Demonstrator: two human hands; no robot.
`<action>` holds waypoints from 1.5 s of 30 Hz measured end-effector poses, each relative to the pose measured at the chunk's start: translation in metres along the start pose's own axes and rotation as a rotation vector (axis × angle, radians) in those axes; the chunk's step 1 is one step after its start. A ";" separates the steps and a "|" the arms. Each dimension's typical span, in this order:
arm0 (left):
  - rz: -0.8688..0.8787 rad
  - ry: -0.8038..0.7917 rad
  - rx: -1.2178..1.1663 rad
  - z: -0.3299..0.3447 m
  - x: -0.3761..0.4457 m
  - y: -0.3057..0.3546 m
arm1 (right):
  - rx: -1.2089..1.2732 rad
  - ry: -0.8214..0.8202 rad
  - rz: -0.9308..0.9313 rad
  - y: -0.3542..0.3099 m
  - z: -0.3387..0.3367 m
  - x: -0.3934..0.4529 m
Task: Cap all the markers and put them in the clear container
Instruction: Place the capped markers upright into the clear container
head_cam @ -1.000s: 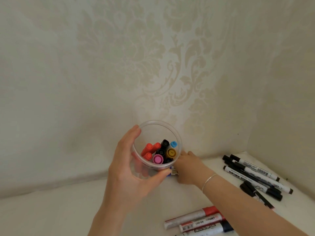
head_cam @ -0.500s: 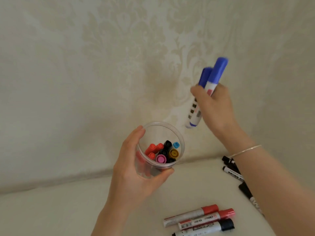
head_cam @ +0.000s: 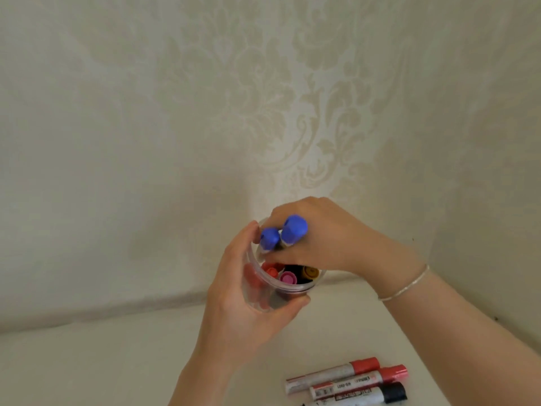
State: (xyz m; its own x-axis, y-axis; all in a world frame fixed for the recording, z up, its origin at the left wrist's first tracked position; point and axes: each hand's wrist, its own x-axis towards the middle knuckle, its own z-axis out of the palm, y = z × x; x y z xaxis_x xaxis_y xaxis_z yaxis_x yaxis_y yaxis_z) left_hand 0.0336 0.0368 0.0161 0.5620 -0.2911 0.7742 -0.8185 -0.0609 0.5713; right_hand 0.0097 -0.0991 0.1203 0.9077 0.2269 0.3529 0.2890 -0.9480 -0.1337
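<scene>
Over clear container (head_cam: 257, 291): right hand (head_cam: 328, 238) grips two blue-capped markers (head_cam: 282, 234).

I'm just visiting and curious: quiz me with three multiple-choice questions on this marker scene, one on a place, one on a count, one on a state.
1. Where is the clear container?
A. In the left hand
B. On the floor
C. On a shelf

2. How many blue-capped markers does the right hand hold?
A. One
B. Two
C. Four

3. The red markers on the table are:
A. Uncapped
B. Broken
C. Capped

Answers: 1 A, its fingers wrap the wall. 2 B, two blue caps show side by side. 3 C, red caps sit on their ends.
</scene>
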 end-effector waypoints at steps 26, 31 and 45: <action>0.089 0.008 0.096 0.013 -0.003 -0.005 | 0.193 -0.348 0.340 -0.009 0.002 -0.002; 0.099 0.008 0.068 0.014 -0.005 -0.006 | 0.328 -0.355 0.317 0.001 -0.003 -0.004; 0.158 0.015 0.146 0.017 0.001 -0.012 | 0.266 -0.270 0.314 0.006 -0.002 -0.012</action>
State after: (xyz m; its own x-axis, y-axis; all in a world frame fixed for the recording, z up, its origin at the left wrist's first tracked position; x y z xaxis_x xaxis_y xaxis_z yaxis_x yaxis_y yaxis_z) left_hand 0.0419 0.0213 0.0057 0.4262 -0.2938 0.8556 -0.9045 -0.1537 0.3978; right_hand 0.0000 -0.1075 0.1168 0.9997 0.0221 0.0100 0.0243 -0.8978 -0.4397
